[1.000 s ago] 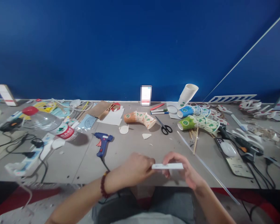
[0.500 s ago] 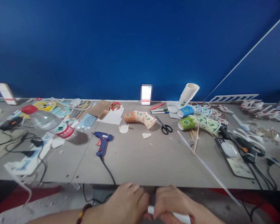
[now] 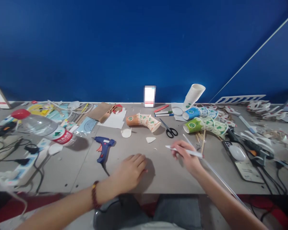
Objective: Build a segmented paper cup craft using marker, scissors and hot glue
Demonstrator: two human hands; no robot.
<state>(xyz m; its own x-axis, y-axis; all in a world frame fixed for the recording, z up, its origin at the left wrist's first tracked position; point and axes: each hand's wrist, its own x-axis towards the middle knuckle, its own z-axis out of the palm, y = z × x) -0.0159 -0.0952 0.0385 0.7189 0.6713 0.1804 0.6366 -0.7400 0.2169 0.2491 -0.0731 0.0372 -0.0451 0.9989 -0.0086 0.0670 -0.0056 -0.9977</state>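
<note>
My right hand [image 3: 183, 155] is closed around a slim white marker pen [image 3: 192, 152], held above the table. Its pale narrow end points left, and a red end shows at the right. Just inside the table's front edge rests my left hand [image 3: 132, 171], back upward, fingers curled under; whatever it may hold is hidden. Left of that hand lies a blue glue gun [image 3: 104, 147]. Beyond both hands are joined orange patterned paper cups [image 3: 143, 121], bent in a curve, a small white scrap [image 3: 150, 139] and black-handled scissors [image 3: 170, 130].
At the left are a red-capped plastic bottle [image 3: 45, 127] and a power strip [image 3: 31, 167] with cables. Joined green cups [image 3: 206, 127], joined blue cups [image 3: 199, 112] and a white cup stack [image 3: 194, 95] stand or lie at right. A phone [image 3: 248, 172] carries a white mouse [image 3: 237, 153].
My hands have moved up from below the table edge and apart. The white pen, held low between them before, is now over the table in my right hand.
</note>
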